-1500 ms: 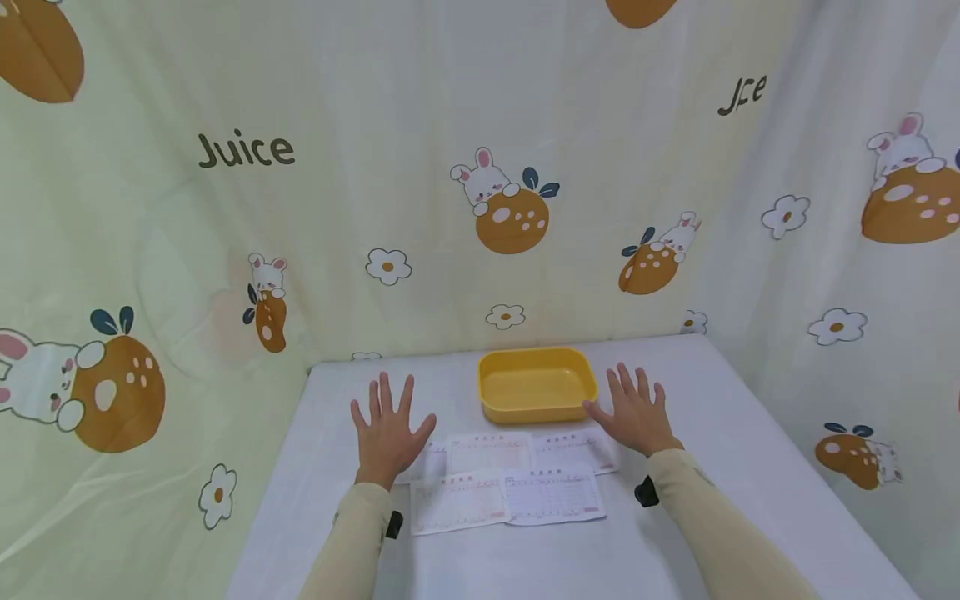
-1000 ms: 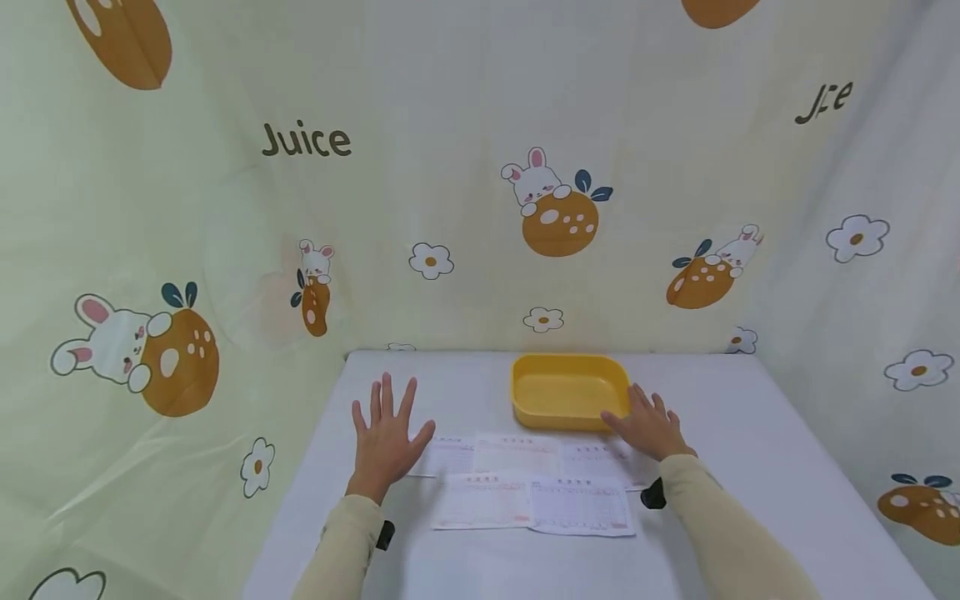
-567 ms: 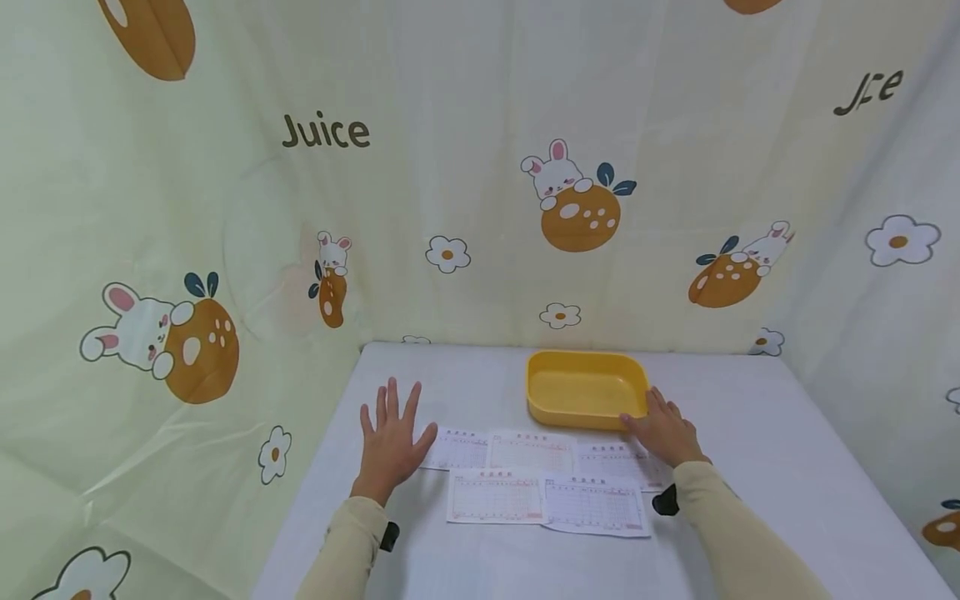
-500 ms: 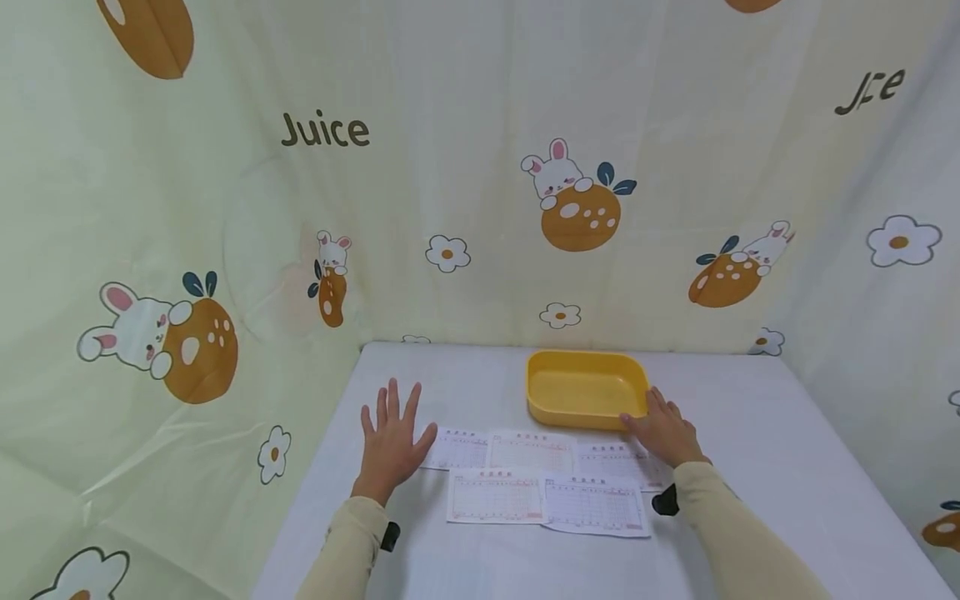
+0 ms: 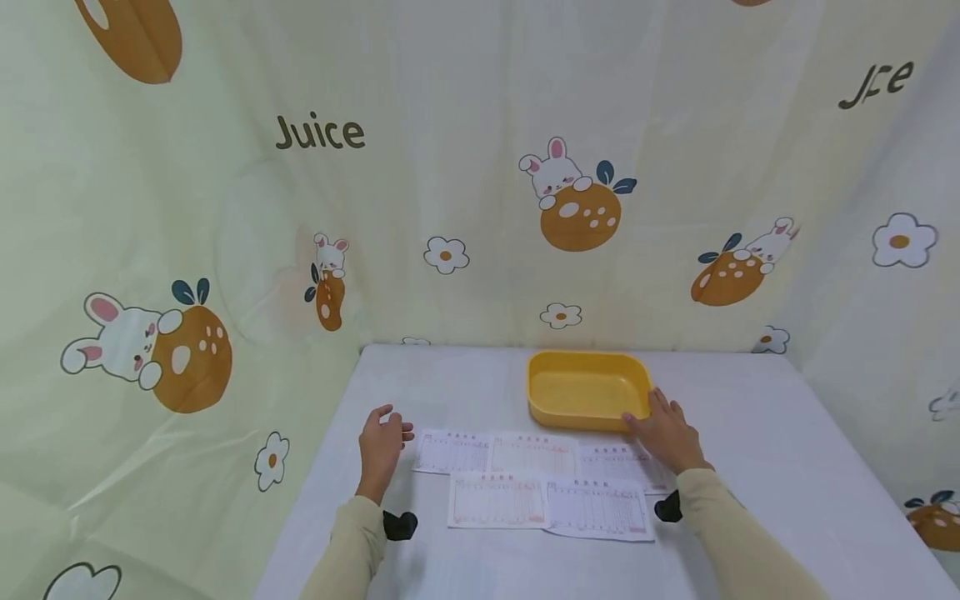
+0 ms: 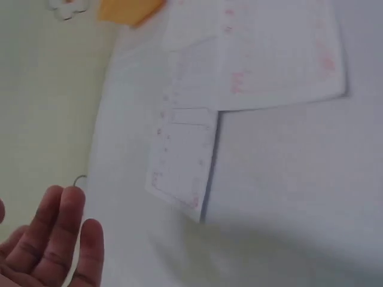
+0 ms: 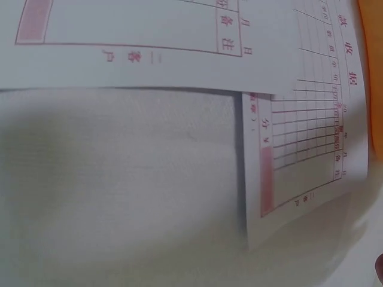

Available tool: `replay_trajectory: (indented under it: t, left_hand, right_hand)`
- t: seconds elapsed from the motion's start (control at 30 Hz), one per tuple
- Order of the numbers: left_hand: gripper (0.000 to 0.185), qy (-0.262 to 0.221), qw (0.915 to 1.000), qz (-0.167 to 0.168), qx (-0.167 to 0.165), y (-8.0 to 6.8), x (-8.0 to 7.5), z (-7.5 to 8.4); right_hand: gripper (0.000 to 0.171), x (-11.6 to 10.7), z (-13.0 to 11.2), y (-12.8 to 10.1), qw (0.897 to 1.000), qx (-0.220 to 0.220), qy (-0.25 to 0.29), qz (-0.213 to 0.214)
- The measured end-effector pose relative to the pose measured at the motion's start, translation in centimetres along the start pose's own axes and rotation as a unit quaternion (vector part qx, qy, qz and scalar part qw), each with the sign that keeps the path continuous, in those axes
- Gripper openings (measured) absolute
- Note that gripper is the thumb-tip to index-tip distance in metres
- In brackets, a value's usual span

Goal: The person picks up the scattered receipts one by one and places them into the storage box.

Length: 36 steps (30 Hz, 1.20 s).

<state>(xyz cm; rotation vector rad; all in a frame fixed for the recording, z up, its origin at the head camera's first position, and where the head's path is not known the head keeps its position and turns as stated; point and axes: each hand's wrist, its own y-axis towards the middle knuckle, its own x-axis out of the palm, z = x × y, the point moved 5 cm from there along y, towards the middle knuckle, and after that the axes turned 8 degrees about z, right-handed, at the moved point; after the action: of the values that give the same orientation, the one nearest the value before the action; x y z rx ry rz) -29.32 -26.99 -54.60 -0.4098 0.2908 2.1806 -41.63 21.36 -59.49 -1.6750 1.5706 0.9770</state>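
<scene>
Backdrop: pale curtain (image 5: 450, 83) behind and along both sides of the white table (image 5: 787, 467) | Lettering: "Juice" (image 5: 321, 132) upper left, a second word (image 5: 876, 85) broken by a fold upper right | Prints: white rabbit (image 5: 553, 177) hugging a spotted orange fruit (image 5: 581, 221) at centre, another pair (image 5: 142, 343) sideways at left | Scatter: outlined white flowers (image 5: 446, 255) with orange centres

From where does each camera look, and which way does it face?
Head: head-worn, facing forward and down at yellow tray and paper forms; left hand, right hand and sleeves show.
Left wrist: worn there, facing across the forms; fingers at lower left.
Right wrist: worn there, facing forms closely; fingers barely show, right edge.
Both wrist views share the forms.
</scene>
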Motion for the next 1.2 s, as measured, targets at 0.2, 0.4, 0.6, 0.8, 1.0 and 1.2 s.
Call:
replay_trajectory:
  t: [0.2,0.4,0.6,0.8,1.0,1.2]
  left_hand:
    - [0.045,-0.035,0.9969,-0.023,-0.066,1.4,1.7,-1.0]
    - [0.044,0.050,0.9965,-0.060,-0.029,2.3,3.7,-3.5]
    - [0.035,0.097,0.9898,-0.104,0.003,2.6,5.7,-5.8]
    - [0.026,0.249,0.9514,-0.172,0.057,2.4,6.4,-7.3]
    - [0.022,0.296,0.9306,-0.177,0.122,3.7,6.4,-8.1]
    - [0.016,0.290,0.9258,-0.197,0.140,5.8,6.8,-6.3]
  right_hand:
    - [0.094,-0.3,0.2,0.1,1.000,0.002,-0.004,0.007]
    - [0.094,0.4,0.9,-0.3,1.000,-0.001,0.000,0.009]
    - [0.092,1.0,1.7,-1.4,0.999,-0.010,-0.015,0.028]
    - [0.095,2.0,2.2,-2.4,1.000,-0.003,-0.001,0.025]
    - [0.094,2.1,1.5,-2.4,0.999,-0.015,0.018,0.042]
    - [0.092,0.8,0.7,-0.9,0.998,-0.022,0.016,0.056]
